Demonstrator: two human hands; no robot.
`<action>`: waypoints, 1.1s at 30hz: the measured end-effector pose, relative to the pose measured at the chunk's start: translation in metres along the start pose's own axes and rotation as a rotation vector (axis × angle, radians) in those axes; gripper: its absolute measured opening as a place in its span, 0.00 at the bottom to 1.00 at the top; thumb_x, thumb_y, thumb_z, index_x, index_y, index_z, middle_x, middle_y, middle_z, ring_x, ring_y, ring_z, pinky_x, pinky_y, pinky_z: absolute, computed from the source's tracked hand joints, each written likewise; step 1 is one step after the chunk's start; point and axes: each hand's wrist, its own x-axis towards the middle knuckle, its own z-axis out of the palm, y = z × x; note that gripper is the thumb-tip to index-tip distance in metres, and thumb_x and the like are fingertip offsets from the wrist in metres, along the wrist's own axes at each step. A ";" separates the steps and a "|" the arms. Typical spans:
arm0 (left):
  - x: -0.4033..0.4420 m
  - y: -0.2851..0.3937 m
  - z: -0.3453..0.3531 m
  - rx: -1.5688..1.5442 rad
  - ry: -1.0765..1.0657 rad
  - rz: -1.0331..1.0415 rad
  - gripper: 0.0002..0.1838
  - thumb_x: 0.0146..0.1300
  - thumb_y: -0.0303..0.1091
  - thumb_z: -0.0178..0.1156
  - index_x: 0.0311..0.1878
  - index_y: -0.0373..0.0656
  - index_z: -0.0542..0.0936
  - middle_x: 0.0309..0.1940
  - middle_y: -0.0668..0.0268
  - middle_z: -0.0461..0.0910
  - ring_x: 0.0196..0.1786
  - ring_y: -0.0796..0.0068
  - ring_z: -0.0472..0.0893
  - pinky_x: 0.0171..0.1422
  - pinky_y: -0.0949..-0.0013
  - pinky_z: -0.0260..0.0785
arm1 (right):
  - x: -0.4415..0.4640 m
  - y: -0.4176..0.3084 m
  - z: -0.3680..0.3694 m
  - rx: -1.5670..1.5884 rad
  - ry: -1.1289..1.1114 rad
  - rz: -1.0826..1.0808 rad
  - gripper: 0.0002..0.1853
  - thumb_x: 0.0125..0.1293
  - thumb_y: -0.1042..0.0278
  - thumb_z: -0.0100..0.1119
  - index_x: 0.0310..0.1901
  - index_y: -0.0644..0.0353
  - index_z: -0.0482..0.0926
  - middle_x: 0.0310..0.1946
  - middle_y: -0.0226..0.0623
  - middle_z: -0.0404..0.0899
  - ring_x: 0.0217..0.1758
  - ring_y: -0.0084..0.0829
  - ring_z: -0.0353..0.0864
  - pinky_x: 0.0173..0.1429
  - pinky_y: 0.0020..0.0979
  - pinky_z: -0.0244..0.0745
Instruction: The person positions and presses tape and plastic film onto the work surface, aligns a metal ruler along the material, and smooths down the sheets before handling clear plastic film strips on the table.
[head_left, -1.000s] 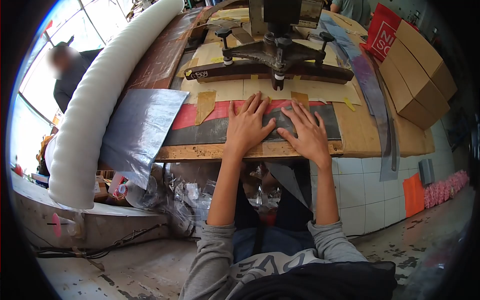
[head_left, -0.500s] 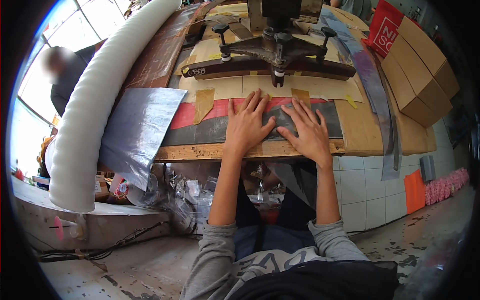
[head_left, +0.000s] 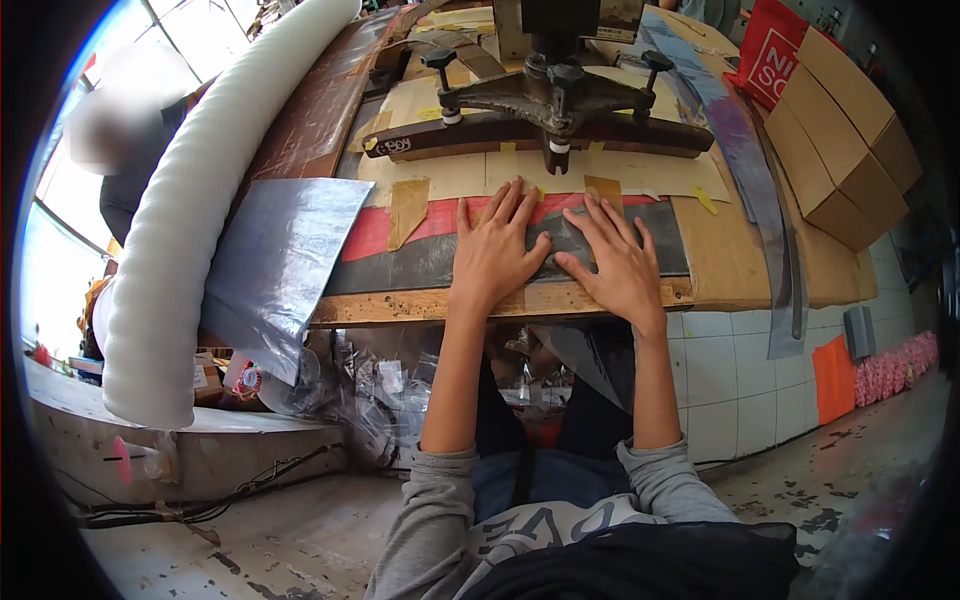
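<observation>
My left hand (head_left: 492, 250) lies flat with fingers spread on the dark and red sheet (head_left: 420, 253) at the table's front edge. To its right my right hand (head_left: 615, 262) rests palm down, fingers apart, on the same surface. Neither hand holds anything. Both sets of fingertips reach toward the pale board (head_left: 455, 175). Just beyond them is a dark metal press bar (head_left: 630, 137) under a bracket with black knobs. Brown tape (head_left: 408, 212) sticks to the sheet left of my left hand.
A white foam roll (head_left: 190, 220) and a silvery plastic sheet (head_left: 285, 240) lie at the left. An open cardboard box (head_left: 835, 150) and a red bag (head_left: 768, 55) stand at the right. Another person (head_left: 135, 160) is beyond the roll. A wooden strip (head_left: 400, 305) edges the table.
The view has shifted slightly. The person at the far left has moved a little. My hands stay in the same place on the sheet.
</observation>
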 end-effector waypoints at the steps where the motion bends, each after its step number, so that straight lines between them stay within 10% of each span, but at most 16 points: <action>1: 0.000 0.000 0.000 -0.003 0.001 0.000 0.33 0.63 0.51 0.51 0.71 0.51 0.66 0.74 0.64 0.60 0.76 0.67 0.58 0.76 0.40 0.40 | 0.000 0.000 0.000 0.001 0.003 -0.002 0.32 0.64 0.34 0.51 0.64 0.42 0.71 0.72 0.34 0.62 0.75 0.34 0.58 0.75 0.51 0.47; 16: 0.000 -0.005 0.005 0.022 0.003 0.016 0.34 0.63 0.53 0.49 0.72 0.52 0.64 0.74 0.64 0.60 0.75 0.66 0.59 0.75 0.37 0.43 | 0.000 0.004 0.003 -0.018 0.003 -0.031 0.33 0.65 0.33 0.49 0.65 0.45 0.71 0.72 0.37 0.61 0.75 0.36 0.58 0.75 0.52 0.47; 25: 0.000 -0.004 0.005 0.010 -0.002 0.002 0.33 0.64 0.53 0.48 0.72 0.53 0.64 0.74 0.64 0.60 0.75 0.66 0.59 0.76 0.37 0.43 | -0.009 0.005 -0.003 0.232 0.264 -0.058 0.19 0.66 0.51 0.59 0.47 0.58 0.83 0.50 0.35 0.82 0.54 0.38 0.77 0.61 0.38 0.66; 33: -0.004 -0.002 0.004 -0.006 0.101 0.049 0.31 0.65 0.49 0.51 0.70 0.51 0.66 0.73 0.63 0.61 0.74 0.65 0.62 0.75 0.42 0.48 | -0.009 0.002 -0.003 0.153 0.253 -0.041 0.16 0.63 0.55 0.62 0.45 0.56 0.84 0.51 0.33 0.81 0.55 0.36 0.76 0.61 0.38 0.65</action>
